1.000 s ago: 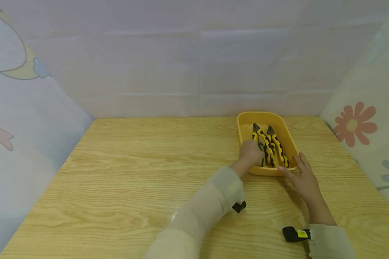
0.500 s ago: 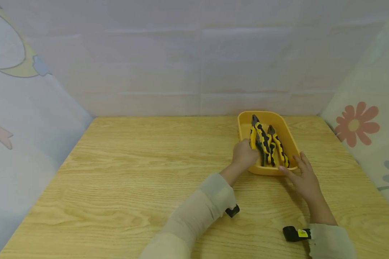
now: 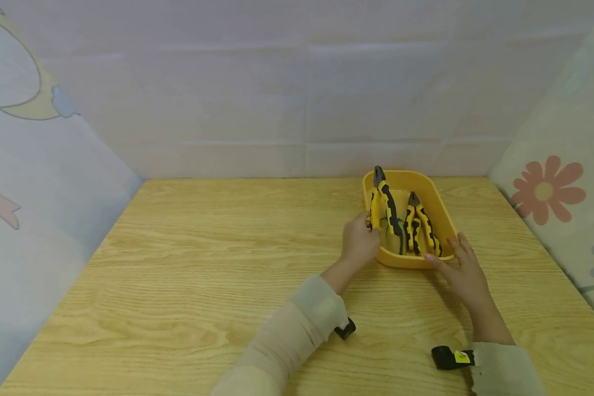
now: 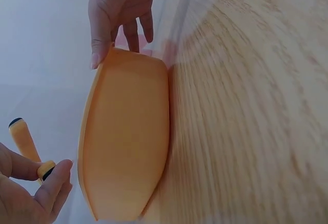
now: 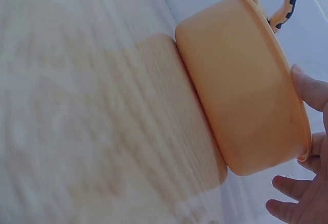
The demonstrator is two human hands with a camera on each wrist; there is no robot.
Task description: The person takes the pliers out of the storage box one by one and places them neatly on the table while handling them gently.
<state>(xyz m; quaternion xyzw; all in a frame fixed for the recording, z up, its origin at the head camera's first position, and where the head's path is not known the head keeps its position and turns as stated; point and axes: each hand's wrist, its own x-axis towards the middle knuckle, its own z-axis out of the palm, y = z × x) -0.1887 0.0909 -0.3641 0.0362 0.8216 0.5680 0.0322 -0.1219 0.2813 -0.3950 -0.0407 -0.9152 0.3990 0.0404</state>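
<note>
My left hand (image 3: 360,239) pinches one handle of yellow-and-black pliers (image 3: 390,209), held up over the left rim of a yellow plastic basin (image 3: 416,263). The pliers' dark jaws point up and away, handles spread. In the left wrist view, thumb and fingers close round the handle end (image 4: 46,169). My right hand (image 3: 467,275) grips the basin's near right corner, thumb on the near rim and fingers at the right side; its lower fingers spread loose in the right wrist view. Inside the basin lie another pair of yellow-and-black pliers (image 3: 427,225), a smaller yellow-and-black tool (image 3: 416,236) and a green-handled tool (image 3: 402,237).
The basin stands on a wood-grain table (image 3: 203,264), near its back right. A pale wall sheet (image 3: 227,99) rises behind the table, with printed sheets at both sides. A black wrist camera (image 3: 445,358) sits at the right cuff.
My left hand has lifted the pliers from among the other tools and drawn them left and up to the basin's left rim. The right hand and the basin have stayed in place.
</note>
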